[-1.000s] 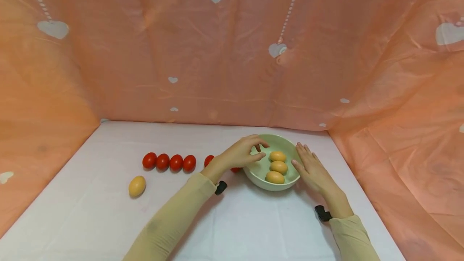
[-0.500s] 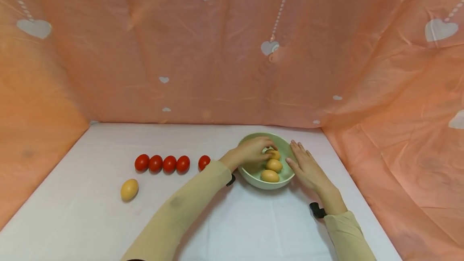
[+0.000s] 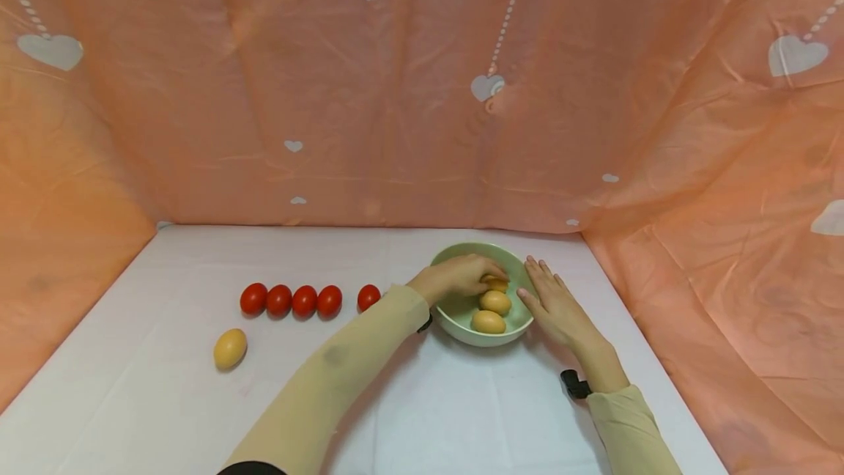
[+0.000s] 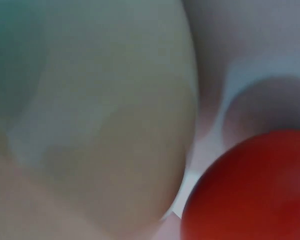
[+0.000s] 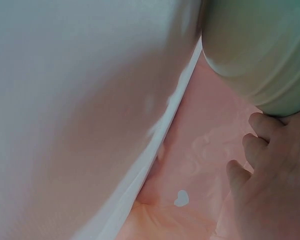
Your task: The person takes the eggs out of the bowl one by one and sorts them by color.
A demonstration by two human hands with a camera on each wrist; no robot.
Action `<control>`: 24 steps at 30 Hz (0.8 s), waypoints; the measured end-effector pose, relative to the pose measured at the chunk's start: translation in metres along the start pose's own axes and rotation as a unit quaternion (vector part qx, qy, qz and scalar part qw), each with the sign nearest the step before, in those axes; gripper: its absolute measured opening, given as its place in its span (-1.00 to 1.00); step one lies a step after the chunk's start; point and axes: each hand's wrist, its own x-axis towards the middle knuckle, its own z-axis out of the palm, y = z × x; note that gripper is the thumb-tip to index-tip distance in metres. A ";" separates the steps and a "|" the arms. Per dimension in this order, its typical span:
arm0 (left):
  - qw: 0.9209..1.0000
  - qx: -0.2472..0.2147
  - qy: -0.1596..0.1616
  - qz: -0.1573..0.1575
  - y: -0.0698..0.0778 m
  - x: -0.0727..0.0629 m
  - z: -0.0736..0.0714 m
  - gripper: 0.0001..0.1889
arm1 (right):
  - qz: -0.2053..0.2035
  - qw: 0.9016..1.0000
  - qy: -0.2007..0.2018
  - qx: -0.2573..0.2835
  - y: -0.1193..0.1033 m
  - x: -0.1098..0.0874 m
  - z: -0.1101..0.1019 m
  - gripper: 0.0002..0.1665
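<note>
A pale green bowl (image 3: 455, 325) stands on the right of the table with three yellow eggs in a row inside. My left hand (image 3: 464, 275) reaches over its left rim, fingers curled around the farthest yellow egg (image 3: 498, 285), which is partly hidden. The middle egg (image 3: 495, 303) and the nearest egg (image 3: 489, 322) lie untouched in front of it. With straight fingers, my right hand (image 3: 557, 306) rests against the bowl's right side. In the right wrist view its fingers (image 5: 266, 126) touch the bowl wall (image 5: 260, 55).
Several red eggs (image 3: 304, 302) line up left of the bowl, one (image 3: 368, 297) set apart. Another red egg (image 4: 255, 190) sits close to the bowl in the left wrist view. A single yellow egg (image 3: 230, 349) lies front left. Orange cloth (image 3: 395, 130) encloses the white table (image 3: 165, 416).
My left hand has moved from above the bowl's left side to the farthest egg and closed its fingers around it. The right hand stays against the bowl. The head view has shifted slightly.
</note>
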 end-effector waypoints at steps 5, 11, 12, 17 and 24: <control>1.000 -0.010 -0.009 -0.002 -0.001 0.001 0.002 -0.57 | -0.002 1.000 0.003 -0.002 0.000 -0.001 0.000 -0.17; 1.000 -0.010 -0.001 -0.006 -0.002 0.001 0.003 -0.57 | -0.004 1.000 0.004 -0.003 -0.001 0.000 0.000 -0.17; 1.000 -0.010 0.000 -0.008 -0.002 0.001 0.003 -0.57 | -0.004 1.000 0.004 -0.003 -0.001 0.000 0.000 -0.17; 1.000 -0.013 0.004 -0.019 -0.002 -0.002 0.002 -0.59 | -0.003 1.000 0.003 -0.005 -0.001 0.000 -0.001 -0.16; 1.000 -0.012 0.008 -0.017 -0.002 -0.007 0.003 -0.60 | -0.003 1.000 0.002 -0.003 -0.001 -0.001 0.000 -0.17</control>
